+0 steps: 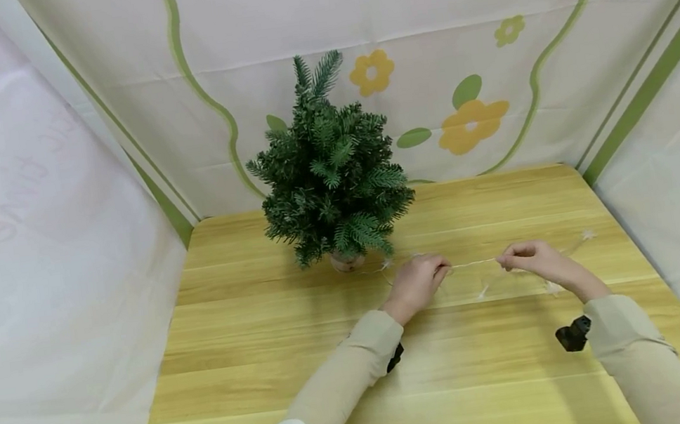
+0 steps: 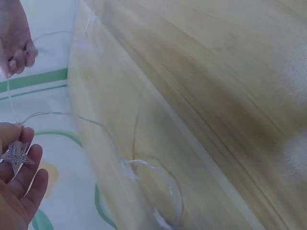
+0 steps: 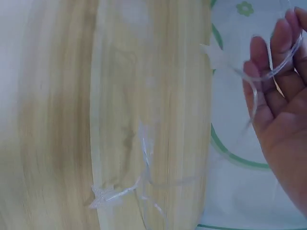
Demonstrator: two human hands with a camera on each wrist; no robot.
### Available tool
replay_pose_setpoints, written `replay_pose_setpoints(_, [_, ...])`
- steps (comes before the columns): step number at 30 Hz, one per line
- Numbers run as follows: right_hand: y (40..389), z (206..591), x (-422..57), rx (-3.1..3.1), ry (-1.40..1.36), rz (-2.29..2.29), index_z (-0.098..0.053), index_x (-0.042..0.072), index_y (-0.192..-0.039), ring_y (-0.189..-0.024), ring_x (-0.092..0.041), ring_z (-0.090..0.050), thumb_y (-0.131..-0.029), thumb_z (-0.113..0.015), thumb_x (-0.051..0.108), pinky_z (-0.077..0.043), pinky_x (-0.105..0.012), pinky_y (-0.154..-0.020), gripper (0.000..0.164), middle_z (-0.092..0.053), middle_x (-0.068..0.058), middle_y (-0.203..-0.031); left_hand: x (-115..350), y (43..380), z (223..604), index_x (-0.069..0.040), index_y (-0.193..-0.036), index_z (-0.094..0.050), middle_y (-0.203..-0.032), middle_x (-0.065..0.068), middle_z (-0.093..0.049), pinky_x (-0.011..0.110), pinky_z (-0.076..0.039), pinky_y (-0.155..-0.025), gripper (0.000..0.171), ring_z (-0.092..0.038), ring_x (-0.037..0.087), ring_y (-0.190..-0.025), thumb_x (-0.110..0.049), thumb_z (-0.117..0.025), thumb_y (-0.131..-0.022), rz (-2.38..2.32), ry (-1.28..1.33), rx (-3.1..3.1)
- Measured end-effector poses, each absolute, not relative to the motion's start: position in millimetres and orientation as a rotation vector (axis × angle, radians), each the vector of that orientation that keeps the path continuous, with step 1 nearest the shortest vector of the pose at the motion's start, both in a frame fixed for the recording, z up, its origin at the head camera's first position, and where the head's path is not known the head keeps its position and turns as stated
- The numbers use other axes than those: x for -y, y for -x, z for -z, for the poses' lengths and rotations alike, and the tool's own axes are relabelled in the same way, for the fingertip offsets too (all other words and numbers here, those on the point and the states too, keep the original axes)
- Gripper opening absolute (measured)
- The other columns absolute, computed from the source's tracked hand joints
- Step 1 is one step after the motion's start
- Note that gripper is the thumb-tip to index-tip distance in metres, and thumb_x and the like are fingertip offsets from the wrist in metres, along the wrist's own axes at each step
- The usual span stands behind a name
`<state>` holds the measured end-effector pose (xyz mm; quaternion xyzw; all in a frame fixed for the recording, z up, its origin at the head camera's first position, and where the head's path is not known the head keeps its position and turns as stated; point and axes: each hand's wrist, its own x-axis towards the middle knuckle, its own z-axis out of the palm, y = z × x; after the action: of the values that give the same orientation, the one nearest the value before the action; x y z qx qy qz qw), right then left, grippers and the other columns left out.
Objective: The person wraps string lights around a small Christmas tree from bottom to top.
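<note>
A clear star string light (image 1: 474,263) runs nearly straight between both hands above the wooden table. My left hand (image 1: 412,284) pinches the cord at one end of this stretch, near the tree's base; a clear plastic star (image 2: 17,155) lies against its fingers in the left wrist view. My right hand (image 1: 540,262) pinches the cord between thumb and fingertips on the other side. In the right wrist view, a loop of cord crosses its fingers, and a star (image 3: 216,56) dangles beside them. Another star (image 3: 105,196) lies lower, with more cord around it.
A small green artificial pine tree (image 1: 332,177) stands on a round base (image 1: 347,260) at the table's back, left of the hands. Fabric panels (image 1: 455,7) with flowers enclose the wooden table (image 1: 238,366) behind and at both sides.
</note>
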<state>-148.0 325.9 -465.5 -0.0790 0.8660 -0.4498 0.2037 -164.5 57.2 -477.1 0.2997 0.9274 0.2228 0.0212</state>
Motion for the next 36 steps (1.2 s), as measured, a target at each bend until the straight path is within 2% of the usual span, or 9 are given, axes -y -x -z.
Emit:
replay_pose_setpoints(3, [147,463,-333,-2.363,0.206,1.339,-0.066,0.007,-0.105,-0.098,0.012,-0.052,-0.102,-0.044,0.032,-0.037,-0.066,-0.097,0.033,-0.064,0.008,-0.111,-57,165,474,-0.019,-0.109,-0.07,-0.102,-0.007,-0.072,0.012,-0.048,-0.066,0.022,-0.065,0.003,-0.081,-0.027,-0.051,-0.099,-0.758,-0.883,-2.84])
replay_pose_setpoints(4, [147,462,-334,-2.358,0.2,1.35,-0.065,0.006,-0.108,-0.098,0.013,-0.053,-0.103,-0.043,0.032,-0.039,-0.063,-0.099,0.035,-0.064,0.013,-0.111,-57,166,473,-0.019,-0.109,-0.07,-0.102,-0.006,-0.072,0.011,-0.047,-0.064,0.023,-0.064,0.002,-0.079,-0.027,-0.051,-0.099,-0.785,-0.865,-2.829])
replay_pose_setpoints(7, [147,461,-337,-2.326,0.21,1.421,-0.063,0.002,-0.109,-0.097,0.01,-0.057,-0.103,-0.041,0.031,-0.045,-0.037,-0.101,0.036,-0.065,0.021,-0.105,-56,166,469,-0.016,-0.11,-0.069,-0.104,-0.004,-0.072,0.01,-0.043,-0.059,0.023,-0.061,0.001,-0.072,-0.025,-0.051,-0.099,-0.866,-0.825,-2.799])
replay_pose_setpoints(9, [147,460,-340,-2.272,0.257,1.519,-0.063,0.004,-0.109,-0.097,0.006,-0.061,-0.104,-0.039,0.026,-0.046,-0.018,-0.091,0.032,-0.066,0.021,-0.103,-56,167,467,-0.015,-0.111,-0.068,-0.106,-0.003,-0.071,0.01,-0.041,-0.057,0.024,-0.061,0.002,-0.072,-0.025,-0.05,-0.099,-0.91,-0.811,-2.786])
replay_pose_setpoints(11, [148,458,-343,-2.169,0.336,1.672,-0.065,0.007,-0.106,-0.095,0.001,-0.064,-0.105,-0.037,0.018,-0.045,-0.009,-0.085,0.03,-0.068,0.017,-0.101,-54,168,464,-0.014,-0.112,-0.068,-0.107,-0.002,-0.071,0.011,-0.041,-0.057,0.025,-0.061,0.003,-0.072,-0.025,-0.05,-0.1,-0.963,-0.79,-2.758])
replay_pose_setpoints(18, [153,444,-345,-1.805,0.591,2.044,-0.068,0.011,-0.11,-0.094,-0.007,-0.067,-0.102,-0.028,-0.004,-0.053,-0.018,-0.087,0.043,-0.071,0.006,-0.099,-50,174,461,-0.015,-0.118,-0.066,-0.112,-0.001,-0.07,0.014,-0.041,-0.058,0.028,-0.055,0.004,-0.071,-0.026,-0.048,-0.1,-1.171,-0.668,-2.588])
replay_pose_setpoints(24, [154,421,-333,-1.851,0.591,2.097,-0.068,0.014,-0.111,-0.085,-0.007,-0.067,-0.101,-0.03,-0.004,-0.054,-0.019,-0.073,0.042,-0.071,0.008,-0.092,-50,175,458,-0.018,-0.122,-0.064,-0.117,0.0,-0.068,0.015,-0.045,-0.063,0.029,-0.06,0.006,-0.081,-0.027,-0.047,-0.1,-1.268,-0.647,-2.46])
replay_pose_setpoints(30, [154,394,-316,-1.909,0.503,2.212,-0.07,0.013,-0.105,-0.074,-0.006,-0.067,-0.1,-0.036,-0.004,-0.051,-0.019,-0.062,0.039,-0.069,0.007,-0.091,-54,172,446,-0.019,-0.125,-0.063,-0.115,0.002,-0.069,0.017,-0.046,-0.058,0.031,-0.059,0.006,-0.076,-0.03,-0.048,-0.1,-1.329,-0.636,-2.388])
replay_pose_setpoints(36, [156,367,-306,-1.917,0.542,2.288,-0.071,0.009,-0.103,-0.067,-0.007,-0.066,-0.099,-0.038,-0.005,-0.049,-0.019,-0.056,0.036,-0.066,0.004,-0.082,-57,170,426,-0.02,-0.125,-0.063,-0.119,-0.002,-0.069,0.013,-0.052,-0.077,0.03,-0.065,0.006,-0.101,-0.03,-0.049,-0.1,-1.344,-0.691,-2.415])
